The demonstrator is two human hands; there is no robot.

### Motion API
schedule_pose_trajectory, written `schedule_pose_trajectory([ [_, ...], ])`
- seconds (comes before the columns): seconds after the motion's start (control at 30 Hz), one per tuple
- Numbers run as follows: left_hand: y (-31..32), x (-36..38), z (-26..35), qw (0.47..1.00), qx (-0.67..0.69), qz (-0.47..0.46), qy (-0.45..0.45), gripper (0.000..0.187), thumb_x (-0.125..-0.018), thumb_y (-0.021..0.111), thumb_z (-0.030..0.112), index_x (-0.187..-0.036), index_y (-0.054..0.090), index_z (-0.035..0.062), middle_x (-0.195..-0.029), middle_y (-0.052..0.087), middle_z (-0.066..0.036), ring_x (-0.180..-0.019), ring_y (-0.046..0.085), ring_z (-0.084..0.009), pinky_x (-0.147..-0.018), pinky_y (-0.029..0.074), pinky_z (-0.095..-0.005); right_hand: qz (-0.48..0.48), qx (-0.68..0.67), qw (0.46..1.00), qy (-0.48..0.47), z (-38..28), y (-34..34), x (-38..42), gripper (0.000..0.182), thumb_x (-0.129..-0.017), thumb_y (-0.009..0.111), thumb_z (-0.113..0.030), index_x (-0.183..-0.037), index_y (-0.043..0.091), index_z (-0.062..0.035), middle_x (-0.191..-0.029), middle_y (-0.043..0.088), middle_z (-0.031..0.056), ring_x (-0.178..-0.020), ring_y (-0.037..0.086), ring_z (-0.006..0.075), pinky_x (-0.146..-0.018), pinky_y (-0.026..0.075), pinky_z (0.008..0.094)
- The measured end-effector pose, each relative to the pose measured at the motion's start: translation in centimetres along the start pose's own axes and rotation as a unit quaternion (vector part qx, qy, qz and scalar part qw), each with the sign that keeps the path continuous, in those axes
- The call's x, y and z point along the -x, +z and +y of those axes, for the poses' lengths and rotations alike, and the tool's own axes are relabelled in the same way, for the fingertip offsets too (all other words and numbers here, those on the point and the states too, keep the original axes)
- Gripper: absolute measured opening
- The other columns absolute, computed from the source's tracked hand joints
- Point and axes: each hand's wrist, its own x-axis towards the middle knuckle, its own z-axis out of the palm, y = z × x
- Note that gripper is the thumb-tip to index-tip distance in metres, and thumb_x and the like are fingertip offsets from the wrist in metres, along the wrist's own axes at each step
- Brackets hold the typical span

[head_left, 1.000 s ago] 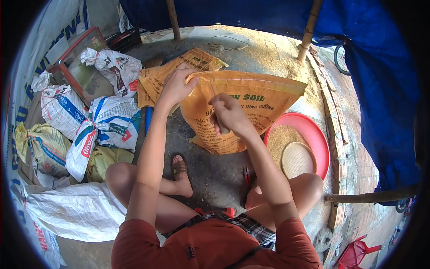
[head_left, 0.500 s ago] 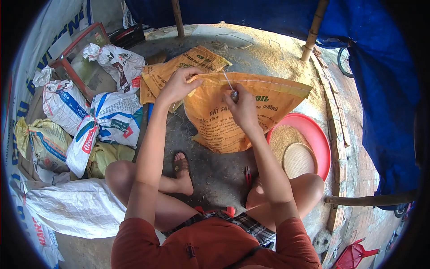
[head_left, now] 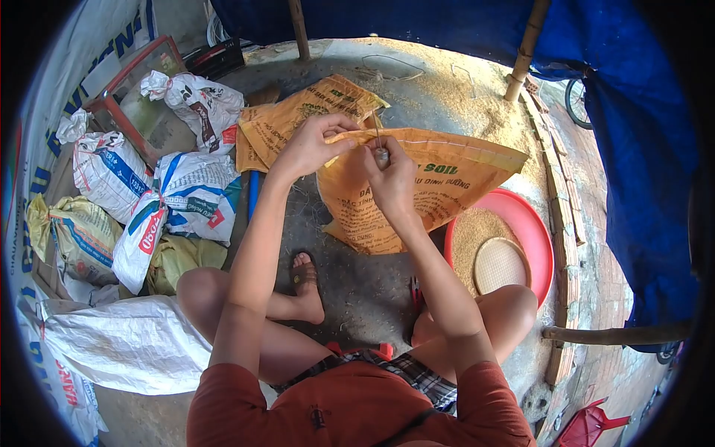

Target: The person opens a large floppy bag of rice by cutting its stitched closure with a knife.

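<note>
In the head view, my left hand pinches the top edge of an orange printed sack near its left corner. My right hand is closed around an awl-like tool with a rounded handle; its thin metal shaft points up at the sack's top edge. A line of pale stitching runs along that edge. The sack hangs tilted in front of me, its lower end near the floor. Another orange sack lies flat on the floor behind my left hand.
Filled white sacks crowd the left side. A red basin with grain and a round sieve stands by my right knee. Dark-handled pliers lie near my right foot. Loose grain covers the floor beyond, beside a brick edge.
My right hand has moved slightly left and up, nearer my left hand, and the tool's shaft stands more upright. The sack's top edge has dropped slightly, and its right corner has shifted right.
</note>
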Motion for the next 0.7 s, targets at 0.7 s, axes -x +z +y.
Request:
schedule_pose_trajectory([
  [0.7,0.0,1.6,1.1,0.983,-0.139,0.035,0.112,0.018,-0.072,0.054,-0.007,-0.080,0.065,0.0049,-0.102,0.049,-0.007,-0.091,0.053,-0.0203,-0.083,0.044,-0.0323,-0.071,-0.007,0.997,0.033,0.0,-1.0,0.0,0.015,-0.078,0.061,-0.011,-0.084,0.056,0.0012,-0.058,0.053,0.0098,-0.051,0.052,0.0161,-0.052,0.043,0.0307],
])
